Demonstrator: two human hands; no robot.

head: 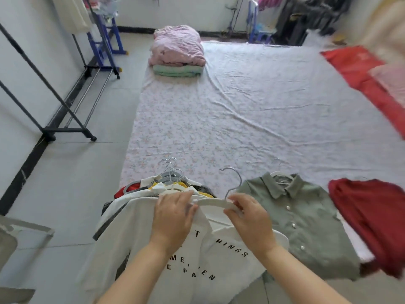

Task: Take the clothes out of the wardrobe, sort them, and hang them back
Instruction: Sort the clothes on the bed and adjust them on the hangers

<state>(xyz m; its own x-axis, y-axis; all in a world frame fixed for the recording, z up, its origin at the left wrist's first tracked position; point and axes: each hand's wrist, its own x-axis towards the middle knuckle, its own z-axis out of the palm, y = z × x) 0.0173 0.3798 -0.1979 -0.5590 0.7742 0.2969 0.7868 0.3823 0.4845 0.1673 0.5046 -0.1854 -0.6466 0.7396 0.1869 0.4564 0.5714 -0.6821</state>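
Two bare forearms reach forward over a white T-shirt (197,255) with black letters, which lies on top of a pile of clothes (153,187) at the near edge of the bed sheet (241,117). The left hand (173,212) grips the cloth at the neck of this T-shirt, fingers bent and closed on it. The right hand (247,213) holds a white hanger (213,202), fingers curled around its arm, and the metal hook stands up between the two hands. Just beside, on the right, a green shirt (306,220) with buttons lies flat on its own hanger, and then a red garment (370,220). Far on the sheet sit folded blankets (177,49), pink over green. At the left wall stands a black clothes rack (54,106).
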